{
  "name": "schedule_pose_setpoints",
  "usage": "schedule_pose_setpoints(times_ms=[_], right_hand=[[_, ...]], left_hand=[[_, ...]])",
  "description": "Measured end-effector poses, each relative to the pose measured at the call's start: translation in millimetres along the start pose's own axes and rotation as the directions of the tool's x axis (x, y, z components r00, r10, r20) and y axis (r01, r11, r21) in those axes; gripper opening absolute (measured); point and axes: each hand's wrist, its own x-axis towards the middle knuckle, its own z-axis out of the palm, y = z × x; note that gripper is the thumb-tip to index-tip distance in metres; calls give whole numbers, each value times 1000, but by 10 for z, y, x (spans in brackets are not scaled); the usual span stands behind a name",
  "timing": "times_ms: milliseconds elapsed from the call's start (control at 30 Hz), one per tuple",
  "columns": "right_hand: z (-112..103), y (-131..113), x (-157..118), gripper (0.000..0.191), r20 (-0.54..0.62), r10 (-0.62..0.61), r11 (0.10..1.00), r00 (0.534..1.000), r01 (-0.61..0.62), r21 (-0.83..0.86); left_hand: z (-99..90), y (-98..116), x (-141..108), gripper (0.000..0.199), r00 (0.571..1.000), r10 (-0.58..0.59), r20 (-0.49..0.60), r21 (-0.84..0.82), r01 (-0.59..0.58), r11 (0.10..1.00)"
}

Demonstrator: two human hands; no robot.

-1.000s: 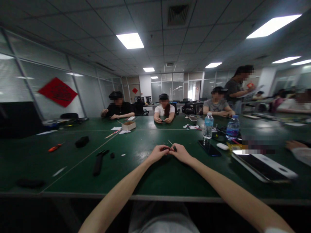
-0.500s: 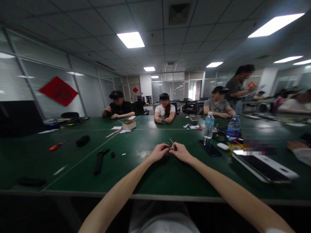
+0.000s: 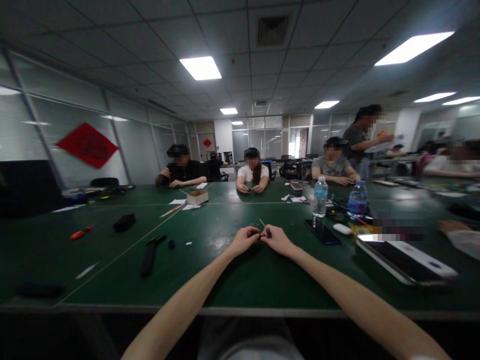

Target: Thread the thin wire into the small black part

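Over the green table (image 3: 225, 280), my two hands meet at the fingertips in front of me. My right hand (image 3: 278, 240) is closed around a small screwdriver (image 3: 268, 232) with a dark handle; its thin shaft sticks up and to the left. My left hand (image 3: 243, 240) is pinched at its fingertips, touching or nearly touching the right. A small dark piece seems to lie between the fingertips, mostly hidden and too small to name.
To the left lie a black tool-like object (image 3: 149, 257), a small black piece (image 3: 171, 244), a black block (image 3: 124, 223) and an orange-handled tool (image 3: 79, 232). At right are a phone (image 3: 322, 231), bottles (image 3: 320, 197) and a white device (image 3: 408, 260). Several people sit opposite.
The whole view has shifted slightly, with the scene sitting a little lower and further left. My hands keep the same closed grip, fingertips together.
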Motion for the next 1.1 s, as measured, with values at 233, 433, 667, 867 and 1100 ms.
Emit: schedule_pose_setpoints(times_ms=[233,433,667,867,1100], right_hand=[[-4,-3,-6,7,22,-32,997,999,33,-66],[-24,-33,-7,9,29,-61,993,998,63,-95],[23,12,8,11,10,-34,990,999,35,-140],[-2,12,-3,15,17,-37,990,999,39,-137],[-26,-29,-13,4,22,-39,990,999,42,-138]], left_hand=[[13,-15,3,30,1000,22,2,-62,-22,998],[8,-21,-5,35,997,56,45,-88,-52,995],[27,31,-12,44,996,76,44,-68,-73,995],[11,133,-34,39,999,43,29,-68,-41,997],[-26,147,-33,28,999,-10,-35,-8,10,1000]])
